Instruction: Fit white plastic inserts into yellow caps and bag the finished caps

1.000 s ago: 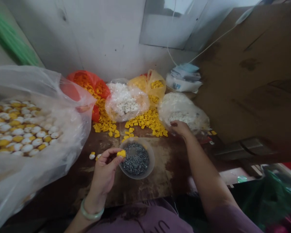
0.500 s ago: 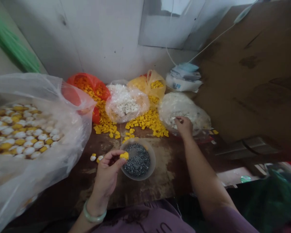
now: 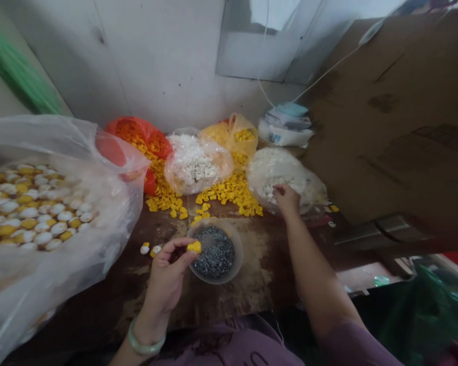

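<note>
My left hand [image 3: 166, 274] pinches a small yellow piece [image 3: 194, 247] between thumb and fingers, just over the rim of a clear plastic bowl [image 3: 240, 251] of dark grey beads. My right hand [image 3: 286, 199] rests in a clear bag of white pieces [image 3: 286, 173], its fingers among them. Whether those fingers grip anything is hidden. Two small white-and-yellow pieces [image 3: 145, 249] lie on the stained table [image 3: 252, 300] left of the bowl. A loose heap of yellow pieces [image 3: 229, 193] lies behind the bowl.
A large clear bag of white-and-yellow pieces [image 3: 110, 203] fills the left side. Red [image 3: 137, 132], clear [image 3: 194, 168] and yellow [image 3: 236, 134] bags stand along the back wall. A brown cardboard sheet [image 3: 385, 127] rises at right, above a green bag [image 3: 423, 320].
My right hand has moved from the bag's front edge farther onto the white pieces. My left hand still holds the yellow piece. The view has shifted slightly.
</note>
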{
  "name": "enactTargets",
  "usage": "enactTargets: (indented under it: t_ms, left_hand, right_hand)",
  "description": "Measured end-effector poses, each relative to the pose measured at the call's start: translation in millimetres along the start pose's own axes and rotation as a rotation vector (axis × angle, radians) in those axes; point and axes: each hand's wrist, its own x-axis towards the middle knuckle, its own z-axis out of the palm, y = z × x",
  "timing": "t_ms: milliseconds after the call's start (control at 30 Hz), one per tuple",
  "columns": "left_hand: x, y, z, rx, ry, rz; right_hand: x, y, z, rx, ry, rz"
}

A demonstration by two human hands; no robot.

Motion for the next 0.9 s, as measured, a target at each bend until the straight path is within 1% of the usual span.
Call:
enactTargets:
  t_ms: [100,167,267,333,400,433,467,533,567,633,700,800,900]
  left_hand:
    - [0,-1,-0.3,0.02,-0.02,0.017]
    - [-1,-3,-1.5,0.063,-0.051,0.041]
    - [-2,-5,-2.9,0.177,-0.117,0.138]
    - [-4,-5,-1.8,0.273,-0.175,0.273]
    - [-5,-4,0.8,0.367,-0.239,0.433]
    - [-5,-3,2.3,0.409,-0.267,0.51]
    - [-5,-1,3.5,0.448,-0.287,0.58]
    - [-6,3,4.8,0.524,-0.3,0.695]
    - [-6,5,4.7,0.56,-0.296,0.745]
    - [-7,10,3.6,0.62,-0.277,0.83]
    - [-7,14,2.0,0.654,-0.263,0.885]
    - [-9,17,0.2,0.672,-0.257,0.921]
    - [-9,18,-0.3,0.695,-0.257,0.956]
  right_hand:
    - [-1,-11,-12,-0.018,0.009,-0.008]
    - [-4,-22,-16,0.0,-0.005,-0.028]
    - [-23,-51,-13,0.082,-0.095,-0.088]
    - [-51,-79,-9,0.162,-0.203,-0.148]
    - [-89,-112,-7,0.253,-0.339,-0.23]
    - [-108,-129,-9,0.341,-0.432,-0.317]
    - [-128,-145,-11,0.39,-0.484,-0.403]
    - [-159,-172,-19,0.431,-0.509,-0.549]
    - [-169,-181,-22,0.454,-0.529,-0.604]
    - [-181,-192,-28,0.503,-0.567,-0.663]
    - [-182,-194,-30,0.564,-0.625,-0.666]
    - [-177,-190,-32,0.652,-0.745,-0.613]
    - [-173,-185,-34,0.716,-0.897,-0.492]
